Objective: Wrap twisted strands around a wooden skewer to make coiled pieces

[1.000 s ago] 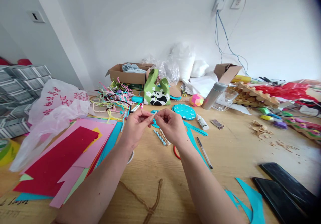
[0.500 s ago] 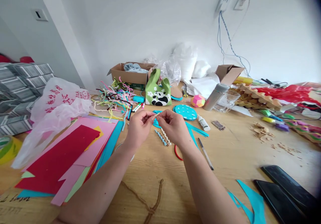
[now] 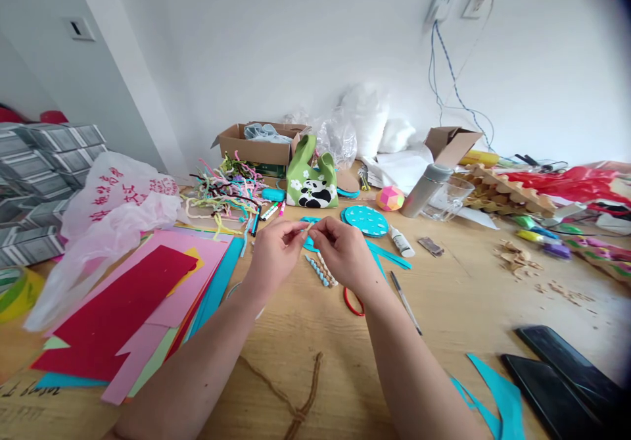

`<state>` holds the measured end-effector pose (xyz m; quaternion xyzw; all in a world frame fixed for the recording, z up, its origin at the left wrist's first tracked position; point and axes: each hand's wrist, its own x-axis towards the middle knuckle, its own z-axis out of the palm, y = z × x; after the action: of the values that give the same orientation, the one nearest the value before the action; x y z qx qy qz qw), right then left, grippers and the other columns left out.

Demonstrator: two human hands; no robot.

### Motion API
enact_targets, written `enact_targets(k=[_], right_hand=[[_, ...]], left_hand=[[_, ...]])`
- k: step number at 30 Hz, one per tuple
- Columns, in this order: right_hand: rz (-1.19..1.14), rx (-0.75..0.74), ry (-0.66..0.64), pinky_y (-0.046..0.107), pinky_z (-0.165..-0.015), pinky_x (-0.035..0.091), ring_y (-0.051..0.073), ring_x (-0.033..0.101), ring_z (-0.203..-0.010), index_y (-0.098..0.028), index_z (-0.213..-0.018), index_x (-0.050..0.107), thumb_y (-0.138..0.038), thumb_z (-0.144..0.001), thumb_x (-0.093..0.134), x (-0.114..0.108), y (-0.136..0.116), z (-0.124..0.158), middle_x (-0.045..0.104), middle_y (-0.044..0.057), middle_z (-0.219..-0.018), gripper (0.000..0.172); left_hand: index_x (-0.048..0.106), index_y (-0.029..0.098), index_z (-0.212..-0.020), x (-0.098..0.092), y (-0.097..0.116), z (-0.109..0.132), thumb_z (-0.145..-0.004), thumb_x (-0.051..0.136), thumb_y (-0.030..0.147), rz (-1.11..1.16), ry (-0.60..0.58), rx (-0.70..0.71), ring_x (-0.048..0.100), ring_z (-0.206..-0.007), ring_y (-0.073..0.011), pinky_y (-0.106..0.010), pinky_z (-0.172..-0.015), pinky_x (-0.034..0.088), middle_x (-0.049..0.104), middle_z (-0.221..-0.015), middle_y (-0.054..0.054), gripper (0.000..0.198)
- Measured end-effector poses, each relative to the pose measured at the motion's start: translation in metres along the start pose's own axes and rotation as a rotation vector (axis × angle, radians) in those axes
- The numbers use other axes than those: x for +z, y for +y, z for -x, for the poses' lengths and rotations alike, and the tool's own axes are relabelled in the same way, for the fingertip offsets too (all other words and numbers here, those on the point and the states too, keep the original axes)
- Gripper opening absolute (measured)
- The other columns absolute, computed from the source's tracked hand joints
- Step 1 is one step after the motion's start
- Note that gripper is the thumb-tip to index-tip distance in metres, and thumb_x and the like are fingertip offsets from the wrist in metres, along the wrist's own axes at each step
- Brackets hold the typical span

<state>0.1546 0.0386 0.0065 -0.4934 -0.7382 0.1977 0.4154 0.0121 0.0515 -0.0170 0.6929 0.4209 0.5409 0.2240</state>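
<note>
My left hand point(image 3: 277, 250) and my right hand point(image 3: 341, 250) meet over the middle of the table, fingertips pinched. Between them runs a short, thin pale yellow strand point(image 3: 309, 227), mostly hidden by the fingers. Just below the hands lie twisted pieces, a blue-and-white one point(image 3: 317, 271) and a cream-and-brown one point(image 3: 327, 273). Behind the fingers is a blue cut piece point(image 3: 309, 241), partly covered. A red loop handle point(image 3: 353, 303) shows beside my right wrist. Brown twine point(image 3: 299, 415) lies between my forearms.
Left are coloured paper sheets point(image 3: 103, 315) and a plastic bag point(image 3: 118, 190). Tangled yarn-like strands point(image 3: 231, 187) and a green panda bag point(image 3: 312, 180) stand behind. To the right are blue patterned ovals point(image 3: 365, 220), a glue bottle point(image 3: 401, 241), a pen point(image 3: 406, 302), a flask point(image 3: 426, 191) and phones point(image 3: 547, 397).
Both hands stay pinched together at almost the same spot, with only slight finger movement. The whole view has shifted very slightly.
</note>
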Motion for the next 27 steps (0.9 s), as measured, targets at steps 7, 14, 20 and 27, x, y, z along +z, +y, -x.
enact_targets(k=[7,14,20,27], right_hand=[[0.272,-0.225,0.214,0.034,-0.076,0.042,0.023,0.056,-0.088,-0.016,-0.096,0.059,-0.018,-0.089,0.048,-0.003,-0.013,0.008,0.066,0.01,-0.093,0.013],[0.264,-0.29,0.321,0.033,-0.074,0.043,0.02,0.057,-0.08,-0.019,-0.088,0.059,-0.021,-0.091,0.049,0.001,-0.028,0.018,0.065,0.007,-0.081,0.01],[0.015,-0.039,0.053,0.029,-0.069,0.046,0.019,0.064,-0.081,-0.017,-0.105,0.056,-0.022,-0.091,0.05,0.02,-0.006,0.008,0.068,0.008,-0.091,0.017],[0.201,-0.059,0.182,0.028,-0.064,0.044,0.018,0.061,-0.076,-0.018,-0.108,0.054,-0.018,-0.088,0.052,0.016,-0.004,0.006,0.063,0.007,-0.096,0.02]], left_hand=[[0.071,0.018,-0.079,-0.003,0.0,-0.003,-0.077,0.063,0.024,0.144,0.091,-0.116,0.058,-0.07,-0.0148,-0.027,-0.064,0.045,0.067,-0.076,-0.003,0.01],[0.067,0.015,-0.068,-0.005,0.0,-0.013,-0.06,0.075,0.02,0.795,0.256,-0.506,0.041,-0.047,-0.0043,-0.018,-0.046,0.03,0.053,-0.053,0.005,0.013],[0.069,0.013,-0.07,0.008,0.003,-0.005,-0.055,0.08,0.019,1.026,0.214,-0.588,0.055,-0.056,-0.0072,-0.02,-0.056,0.044,0.062,-0.063,0.001,0.02],[0.072,0.012,-0.072,0.016,-0.001,-0.001,-0.057,0.08,0.016,1.09,0.184,-0.629,0.061,-0.064,-0.0097,-0.024,-0.067,0.048,0.067,-0.069,-0.001,0.018]])
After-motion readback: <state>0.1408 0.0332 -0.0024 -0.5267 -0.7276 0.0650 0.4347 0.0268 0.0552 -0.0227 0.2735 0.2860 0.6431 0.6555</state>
